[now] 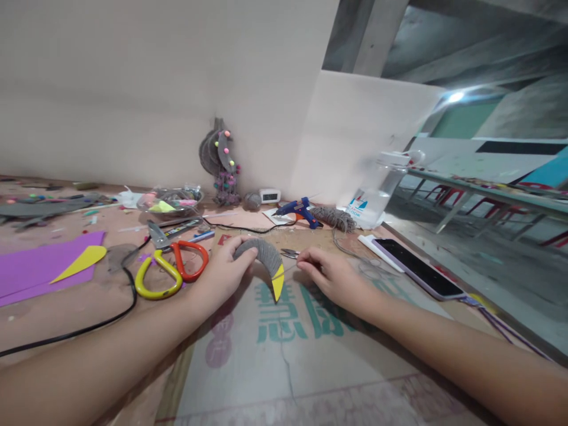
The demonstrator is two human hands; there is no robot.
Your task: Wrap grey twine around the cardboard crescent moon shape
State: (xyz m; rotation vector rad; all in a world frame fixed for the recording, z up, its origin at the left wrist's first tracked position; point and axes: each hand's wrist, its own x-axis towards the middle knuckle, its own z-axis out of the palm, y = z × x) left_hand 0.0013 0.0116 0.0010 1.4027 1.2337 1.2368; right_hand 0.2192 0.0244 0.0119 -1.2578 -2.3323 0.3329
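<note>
My left hand point(233, 263) grips a crescent-shaped piece point(265, 252) wound with grey yarn, thumb in front and fingers behind. Its pointed lower tip is bare and yellow. Just to the right, my right hand point(323, 269) pinches a strand of grey yarn point(290, 269) that runs taut to the crescent near the yellow part. Another thin strand trails down over the printed board point(239, 378) below. Small metal-tipped snips point(289, 253) lie behind the gap between my hands.
Scissors with red and yellow handles point(160, 289) and purple sheets point(39, 266) lie left. Behind are a blue glue gun point(297, 210), a yarn skein point(333, 217) and a decorated grey crescent ornament point(219, 160). A phone point(417, 266) and water jug point(377, 189) stand right; a black cord point(102, 322) crosses left.
</note>
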